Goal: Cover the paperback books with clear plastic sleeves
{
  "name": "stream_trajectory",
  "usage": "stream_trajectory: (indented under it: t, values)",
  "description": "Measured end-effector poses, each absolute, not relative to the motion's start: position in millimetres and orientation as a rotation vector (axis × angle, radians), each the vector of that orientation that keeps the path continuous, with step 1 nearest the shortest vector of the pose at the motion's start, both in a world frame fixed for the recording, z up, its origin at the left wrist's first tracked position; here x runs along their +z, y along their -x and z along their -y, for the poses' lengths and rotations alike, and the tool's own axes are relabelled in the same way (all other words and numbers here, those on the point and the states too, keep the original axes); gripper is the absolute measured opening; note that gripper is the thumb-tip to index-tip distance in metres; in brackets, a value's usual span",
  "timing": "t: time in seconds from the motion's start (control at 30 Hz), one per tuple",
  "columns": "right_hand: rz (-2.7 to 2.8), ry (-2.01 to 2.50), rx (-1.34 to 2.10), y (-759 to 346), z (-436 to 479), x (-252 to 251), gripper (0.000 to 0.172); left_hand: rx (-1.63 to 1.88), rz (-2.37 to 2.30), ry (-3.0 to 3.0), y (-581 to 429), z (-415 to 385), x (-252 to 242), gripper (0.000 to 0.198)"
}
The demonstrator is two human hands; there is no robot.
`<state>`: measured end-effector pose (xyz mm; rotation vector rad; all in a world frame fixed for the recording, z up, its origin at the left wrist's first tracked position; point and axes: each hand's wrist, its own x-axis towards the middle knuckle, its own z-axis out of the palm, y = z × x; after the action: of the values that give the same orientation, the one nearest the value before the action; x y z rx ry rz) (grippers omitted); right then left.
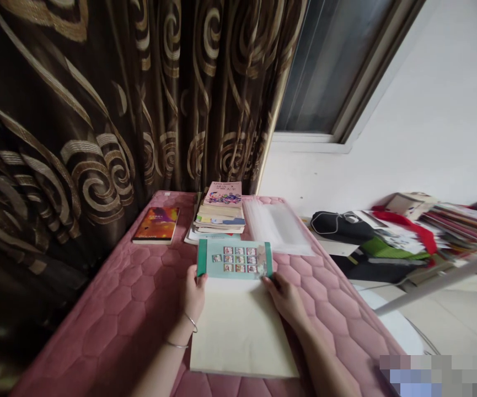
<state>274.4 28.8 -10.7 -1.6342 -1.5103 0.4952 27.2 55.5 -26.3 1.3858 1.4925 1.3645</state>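
Both hands hold a teal book (pixel 238 259) by its lower corners. Its face carries a grid of small colour pictures. My left hand (pixel 193 289) is closed on the left corner, a thin bracelet on the wrist. At the right corner, my right hand (pixel 285 296) grips with the thumb on top. Below the teal book lies a wide cream-coloured sheet or pad (pixel 242 336), between my forearms on the pink quilted surface (pixel 126 298). Whether the teal book touches the cream piece, I cannot tell.
A stack of books (pixel 221 207) stands behind the teal book. To its left lies an orange-and-purple book (pixel 156 225); to its right, clear plastic sleeves (pixel 277 226). Patterned curtains (pixel 159 110) hang at the back left. Papers and bags (pixel 399 237) are piled on the right.
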Motion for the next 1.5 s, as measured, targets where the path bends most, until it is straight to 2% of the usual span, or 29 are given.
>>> stream_trajectory:
  t: [0.23, 0.4, 0.6, 0.83, 1.0, 1.07, 1.13, 1.17, 1.2, 1.23, 1.27, 1.3, 1.4, 1.5]
  values:
    - [1.428, 1.713, 0.501, -266, -36, -20, 0.036, 1.373, -1.675, -1.544, -31, -62, -29, 0.037]
    - [1.452, 1.792, 0.498, -263, -39, -17, 0.054, 1.298, -1.856, -1.793, -31, -68, -29, 0.029]
    - [1.671, 1.897, 0.433, -263, -45, -19, 0.035, 1.092, -1.931, -1.924, -32, -66, -22, 0.023]
    - [1.717, 1.905, 0.408, -261, -47, -19, 0.035, 0.673, -1.838, -2.238, -30, -57, -2, 0.043]
    - [1.749, 1.889, 0.398, -259, -42, -14, 0.036, 0.513, -1.976, -2.290, -44, -35, 15, 0.042]
    - [1.761, 1.905, 0.385, -258, -41, -15, 0.036, 0.482, -1.858, -2.437, -54, -11, 18, 0.034]
    - [1.768, 1.917, 0.372, -258, -41, -16, 0.036, 0.354, -1.442, -2.646, -63, 19, 16, 0.022]
    - [1.768, 1.921, 0.366, -258, -41, -16, 0.036, 0.288, -1.259, -2.713, -65, 34, 12, 0.038]
    - [1.767, 1.925, 0.364, -258, -42, -16, 0.036, 0.246, -1.196, -2.757, -66, 46, 9, 0.064]
    - [1.769, 1.927, 0.361, -258, -42, -16, 0.036, 0.205, -1.166, -2.796, -65, 57, 4, 0.079]
    - [1.771, 1.930, 0.358, -258, -42, -16, 0.036, 0.163, -1.171, -2.829, -63, 64, 0, 0.082]
    - [1.773, 1.931, 0.354, -258, -42, -15, 0.036, 0.129, -1.199, -2.867, -61, 68, -5, 0.078]
    - [1.778, 1.928, 0.348, -257, -41, -11, 0.036, 0.087, -1.195, -3.016, -57, 71, -13, 0.047]
    - [1.790, 1.913, 0.372, -255, -36, -7, 0.036, 0.123, -1.097, -3.127, -58, 76, -16, 0.041]
